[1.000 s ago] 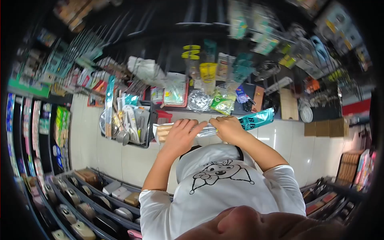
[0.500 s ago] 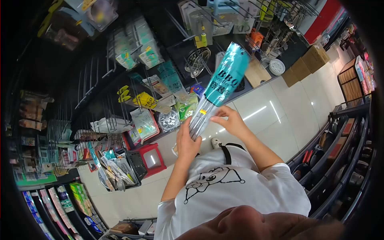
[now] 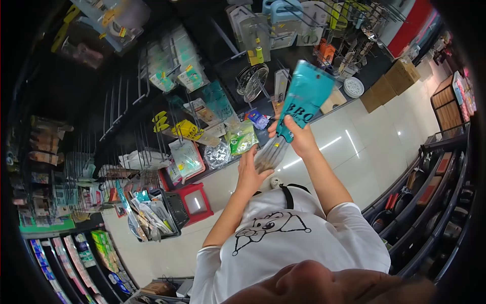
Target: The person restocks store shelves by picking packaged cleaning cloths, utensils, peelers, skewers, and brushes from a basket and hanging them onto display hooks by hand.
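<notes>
A BBQ packet (image 3: 310, 93), teal at the top and see-through lower down, is held up in front of me at a slant. Long thin pieces show through its clear part, but their kind is hard to make out. My right hand (image 3: 304, 141) is closed round the middle of the packet, thumb on its front just below the printed letters. At the lower clear end is my left hand (image 3: 248, 177), with that end between its thumb and fingers in a loose hold. Behind the packet hangs a green bag (image 3: 242, 138) on the rack.
Shelf hooks hold packaged kitchenware, such as wire racks (image 3: 253, 81). On the floor to the left stands a dark shopping basket (image 3: 174, 213) filled with goods, beside a red basket (image 3: 194, 202). Cardboard boxes (image 3: 390, 86) sit at the far right; pans line shelves (image 3: 420, 202) nearer me.
The packet has shifted to the right. My right hand has moved up from its clear part to grip its middle, and my left hand has followed rightward at the lower end.
</notes>
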Demonstrator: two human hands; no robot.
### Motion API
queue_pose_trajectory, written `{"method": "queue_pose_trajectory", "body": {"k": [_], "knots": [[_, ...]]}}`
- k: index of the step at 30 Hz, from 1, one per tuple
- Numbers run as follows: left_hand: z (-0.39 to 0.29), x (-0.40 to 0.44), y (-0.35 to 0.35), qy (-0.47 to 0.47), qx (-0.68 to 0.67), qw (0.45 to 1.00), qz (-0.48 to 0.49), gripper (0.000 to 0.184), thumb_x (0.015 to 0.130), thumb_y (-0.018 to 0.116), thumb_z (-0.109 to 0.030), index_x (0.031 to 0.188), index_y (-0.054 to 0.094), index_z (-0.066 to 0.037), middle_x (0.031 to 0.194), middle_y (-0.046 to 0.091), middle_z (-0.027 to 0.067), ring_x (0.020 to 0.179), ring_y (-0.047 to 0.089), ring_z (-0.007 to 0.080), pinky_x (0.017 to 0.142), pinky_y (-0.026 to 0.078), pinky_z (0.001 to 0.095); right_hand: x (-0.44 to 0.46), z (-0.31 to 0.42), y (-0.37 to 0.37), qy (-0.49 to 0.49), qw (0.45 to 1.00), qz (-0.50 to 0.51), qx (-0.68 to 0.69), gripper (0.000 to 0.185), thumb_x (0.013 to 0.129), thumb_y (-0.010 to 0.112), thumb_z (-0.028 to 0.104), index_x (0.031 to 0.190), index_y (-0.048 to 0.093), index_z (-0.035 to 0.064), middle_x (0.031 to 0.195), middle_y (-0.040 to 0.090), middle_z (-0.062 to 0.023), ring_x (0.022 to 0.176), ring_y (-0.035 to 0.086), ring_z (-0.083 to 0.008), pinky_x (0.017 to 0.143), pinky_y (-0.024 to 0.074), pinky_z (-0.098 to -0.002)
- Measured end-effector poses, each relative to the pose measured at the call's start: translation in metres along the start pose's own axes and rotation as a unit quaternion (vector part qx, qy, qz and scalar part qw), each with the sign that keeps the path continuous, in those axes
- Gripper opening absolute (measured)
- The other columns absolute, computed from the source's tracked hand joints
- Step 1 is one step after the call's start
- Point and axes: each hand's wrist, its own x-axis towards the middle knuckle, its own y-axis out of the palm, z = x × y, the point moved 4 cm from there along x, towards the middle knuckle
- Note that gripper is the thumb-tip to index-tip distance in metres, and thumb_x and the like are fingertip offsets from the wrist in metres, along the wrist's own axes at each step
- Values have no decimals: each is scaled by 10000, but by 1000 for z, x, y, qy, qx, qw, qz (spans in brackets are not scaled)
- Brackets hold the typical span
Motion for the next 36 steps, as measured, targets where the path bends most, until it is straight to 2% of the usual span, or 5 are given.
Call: {"method": "queue_pose_trajectory", "body": {"k": [6,8,12,14,36], "knots": [[35,-1,-55,-79,-133,987,-50,890,687,826,-103,1408,311,-11,1283,483,129,1183,475,223,966,411,350,0,-80,14,213,943,210,-144,243,922,615,172,1013,597,-53,821,684,-153,706,666,-215,670,539,-329],[35,3,-84,-48,-381,911,-148,653,763,777,-88,1322,447,-17,1193,562,105,1091,540,197,932,429,334,-9,-102,25,269,910,274,-156,246,920,618,179,1006,603,-51,836,689,-155,708,670,-212,676,541,-327],[40,-14,-105,-150,-417,881,-164,365,826,721,-57,1160,587,1,1052,655,65,937,602,135,855,463,282,-28,-141,45,365,837,371,-168,265,917,626,192,1022,625,-51,901,698,-129,790,680,-203,747,540,-341],[41,-26,-104,-165,-405,864,-250,179,864,694,-71,1027,652,-9,933,690,37,831,618,95,791,474,246,-26,-144,55,302,872,348,-163,287,907,641,203,1054,626,-43,913,698,-122,812,681,-202,760,539,-342],[96,-154,-70,-347,-325,831,-289,202,929,625,-151,1095,617,-37,953,656,38,848,622,110,795,494,239,91,-272,-48,332,924,61,-182,326,896,650,301,955,646,-20,798,694,-128,659,681,-210,594,543,-319]]}}
